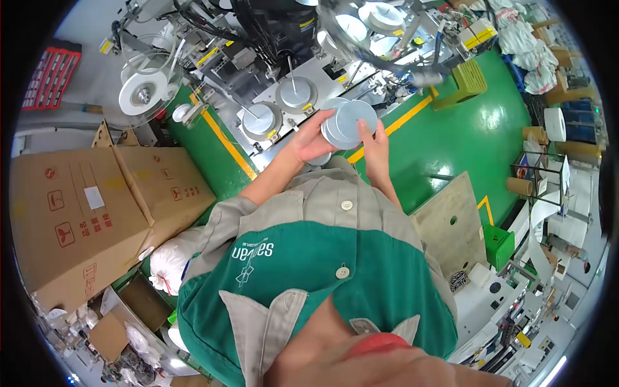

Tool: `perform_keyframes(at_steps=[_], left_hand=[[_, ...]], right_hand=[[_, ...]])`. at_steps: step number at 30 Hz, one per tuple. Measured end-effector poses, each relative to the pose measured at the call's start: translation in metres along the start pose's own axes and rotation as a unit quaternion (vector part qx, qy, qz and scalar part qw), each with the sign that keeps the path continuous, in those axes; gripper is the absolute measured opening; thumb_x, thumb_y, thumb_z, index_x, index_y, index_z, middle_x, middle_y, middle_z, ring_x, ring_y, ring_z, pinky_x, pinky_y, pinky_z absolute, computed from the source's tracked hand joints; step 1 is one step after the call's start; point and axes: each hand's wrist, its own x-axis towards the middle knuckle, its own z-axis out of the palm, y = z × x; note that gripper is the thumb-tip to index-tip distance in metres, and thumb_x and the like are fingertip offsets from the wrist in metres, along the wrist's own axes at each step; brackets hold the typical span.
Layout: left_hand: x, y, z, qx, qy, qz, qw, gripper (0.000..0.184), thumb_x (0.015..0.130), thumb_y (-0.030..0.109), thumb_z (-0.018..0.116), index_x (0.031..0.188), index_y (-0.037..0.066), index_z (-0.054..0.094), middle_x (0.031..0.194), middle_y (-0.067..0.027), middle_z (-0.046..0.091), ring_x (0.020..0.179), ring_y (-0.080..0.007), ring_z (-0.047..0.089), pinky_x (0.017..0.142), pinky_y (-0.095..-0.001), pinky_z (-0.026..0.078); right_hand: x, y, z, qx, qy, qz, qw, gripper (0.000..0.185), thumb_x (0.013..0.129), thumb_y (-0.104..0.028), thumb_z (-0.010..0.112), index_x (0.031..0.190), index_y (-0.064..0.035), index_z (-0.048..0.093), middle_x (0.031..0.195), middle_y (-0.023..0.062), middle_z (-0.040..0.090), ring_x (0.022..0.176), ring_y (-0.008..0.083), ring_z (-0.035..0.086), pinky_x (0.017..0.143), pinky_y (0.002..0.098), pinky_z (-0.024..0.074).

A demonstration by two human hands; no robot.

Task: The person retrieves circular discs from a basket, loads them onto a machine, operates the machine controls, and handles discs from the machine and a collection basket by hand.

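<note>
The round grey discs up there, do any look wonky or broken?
The discs look a bit askew: they overlap unevenly between the left hand and the right hand, instead of lining up in one neat stack. No break shows on them.

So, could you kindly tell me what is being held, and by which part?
Round grey discs, held near their rims between the left hand and the right hand.

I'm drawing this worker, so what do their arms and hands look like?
The left hand and right hand wear no gloves, and I see no watch on either wrist. The left sleeve is beige-grey cloth and stops short, leaving the left forearm bare.
</note>
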Motion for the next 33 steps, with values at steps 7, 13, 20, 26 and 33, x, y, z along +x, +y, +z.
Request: perform_keyframes(at_steps=[7,13,20,26,33], left_hand=[[-0.018,0.021,0.014,0.139,0.073,0.004,0.988,0.048,0.091,0.015,0.058,0.134,0.001,0.041,0.126,-0.0163,0.055,0.113,-0.0281,0.059,0.093,-0.0440,0.053],[-0.024,0.021,0.024,0.186,0.090,0.049,0.977,0.050,0.085,0.009,0.067,0.130,0.000,0.046,0.121,-0.0135,0.059,0.107,-0.0252,0.063,0.088,-0.0403,0.056],[-0.030,0.019,0.027,0.172,0.104,0.080,0.976,0.045,0.083,0.007,0.068,0.125,0.000,0.051,0.116,-0.0122,0.062,0.104,-0.0248,0.064,0.087,-0.0396,0.056],[-0.035,0.019,0.029,0.173,0.139,0.059,0.973,0.046,0.084,0.008,0.069,0.124,-0.001,0.051,0.116,-0.0131,0.062,0.103,-0.0249,0.064,0.086,-0.0399,0.057],[-0.034,0.021,0.015,0.179,0.168,0.101,0.964,0.048,0.082,0.010,0.072,0.123,-0.002,0.051,0.115,-0.0135,0.062,0.102,-0.0263,0.065,0.086,-0.0411,0.057]], right_hand=[[0.000,0.000,-0.010,0.030,-0.006,0.020,0.999,0.028,0.091,-0.030,0.063,0.109,-0.0087,0.058,0.080,-0.0064,0.051,0.065,0.0031,0.040,0.052,0.0195,0.0301],[-0.008,-0.007,-0.001,0.055,0.013,0.017,0.998,0.028,0.094,-0.029,0.058,0.111,-0.0060,0.056,0.080,-0.0047,0.052,0.062,0.0029,0.038,0.052,0.0188,0.0293],[-0.015,-0.015,0.004,0.070,0.013,-0.015,0.997,0.029,0.096,-0.027,0.056,0.112,-0.0035,0.055,0.078,-0.0031,0.052,0.060,0.0038,0.039,0.052,0.0191,0.0294],[-0.011,-0.009,-0.006,0.095,-0.025,-0.003,0.995,0.022,0.096,-0.025,0.052,0.107,-0.0057,0.055,0.079,-0.0029,0.053,0.063,0.0039,0.041,0.054,0.0204,0.0316],[0.025,0.017,-0.035,0.141,0.095,-0.053,0.984,0.031,0.092,-0.015,0.060,0.118,-0.0035,0.049,0.094,0.0025,0.059,0.071,0.0076,0.052,0.054,0.0222,0.0399]])
